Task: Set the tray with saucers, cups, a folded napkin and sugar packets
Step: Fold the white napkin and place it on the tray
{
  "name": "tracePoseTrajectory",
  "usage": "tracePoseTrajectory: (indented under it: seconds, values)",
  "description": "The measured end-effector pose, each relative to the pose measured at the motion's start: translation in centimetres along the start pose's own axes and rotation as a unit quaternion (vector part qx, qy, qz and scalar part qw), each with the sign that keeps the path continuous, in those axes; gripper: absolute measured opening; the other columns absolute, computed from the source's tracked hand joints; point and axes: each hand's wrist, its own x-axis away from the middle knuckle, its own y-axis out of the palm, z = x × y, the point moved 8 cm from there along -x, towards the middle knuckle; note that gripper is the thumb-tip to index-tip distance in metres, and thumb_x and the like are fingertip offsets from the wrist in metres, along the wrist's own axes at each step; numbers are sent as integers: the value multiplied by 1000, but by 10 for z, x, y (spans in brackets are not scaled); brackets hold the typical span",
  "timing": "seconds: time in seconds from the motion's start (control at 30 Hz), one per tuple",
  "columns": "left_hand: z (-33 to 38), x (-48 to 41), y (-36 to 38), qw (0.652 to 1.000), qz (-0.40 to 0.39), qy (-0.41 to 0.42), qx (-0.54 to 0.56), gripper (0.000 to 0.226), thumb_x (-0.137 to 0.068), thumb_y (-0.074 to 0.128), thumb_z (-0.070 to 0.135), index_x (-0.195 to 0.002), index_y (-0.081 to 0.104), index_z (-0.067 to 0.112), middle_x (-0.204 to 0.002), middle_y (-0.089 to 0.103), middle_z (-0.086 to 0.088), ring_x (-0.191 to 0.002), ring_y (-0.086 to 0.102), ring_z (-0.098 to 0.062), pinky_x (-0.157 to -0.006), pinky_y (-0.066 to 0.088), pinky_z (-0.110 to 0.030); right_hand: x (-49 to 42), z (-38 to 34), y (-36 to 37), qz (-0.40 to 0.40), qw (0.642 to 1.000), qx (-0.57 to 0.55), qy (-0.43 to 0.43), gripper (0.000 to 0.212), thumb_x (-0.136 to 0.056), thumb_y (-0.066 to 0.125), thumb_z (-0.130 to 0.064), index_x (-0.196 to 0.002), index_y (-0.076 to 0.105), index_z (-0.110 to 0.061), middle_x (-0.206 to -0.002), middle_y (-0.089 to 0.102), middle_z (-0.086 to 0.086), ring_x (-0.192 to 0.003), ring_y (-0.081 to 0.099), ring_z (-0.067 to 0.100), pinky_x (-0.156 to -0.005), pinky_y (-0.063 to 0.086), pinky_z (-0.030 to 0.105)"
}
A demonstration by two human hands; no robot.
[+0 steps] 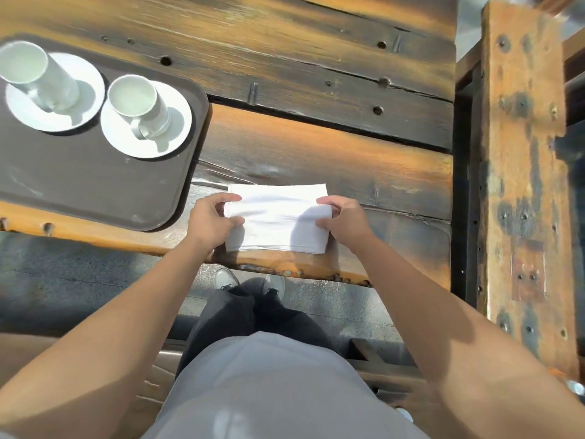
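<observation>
Fingers (232,198) of both hands pinching white napkin (275,217), weathered plank table (316,147), sunlit

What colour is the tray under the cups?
Dark brown tray, seen in the head view.

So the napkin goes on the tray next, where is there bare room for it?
The tray is bare along its near half, between the two saucers and the near rim. Its far left is crowded: both cups stand there. The napkin, held by both hands, lies on the table just right of it.
</observation>
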Motion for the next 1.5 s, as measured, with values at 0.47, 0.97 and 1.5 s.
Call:
tracePoseTrajectory:
  seconds: [0.47, 0.97, 1.5]
  values:
    - [92, 6, -55, 985, -8, 135, -110, 22, -80, 79, 40, -90, 77, 20, -70, 66, 1, -66, 57, -13, -65, 47, -27, 2, -86, -54, -7, 989, 89, -116, 3, -86, 74, -23, -84, 76, -23, -67, 69, -3, -52, 54, -2, -54, 43, 11]
    - [59, 41, 4, 884, -199, -253, 338, 64, -90, 52, 62, -127, 59, 10, -114, 72, -18, -98, 72, -33, -69, 61, -43, 24, -68, -11, -106, 943, -297, 106, 36, -93, 67, -15, -128, 57, -12, -103, 77, 8, -90, 75, 23, -74, 61, 36]
    - [44, 74, -85, 962, 263, -57, -37, 69, -96, 25, 63, -59, 52, 12, -66, 62, -7, -75, 56, -30, -73, 39, -38, 26, -99, 25, 49, 998, -20, -20, 47, -100, 42, -52, -70, 41, -15, -65, 39, 1, -60, 39, 13, -55, 31, 29]
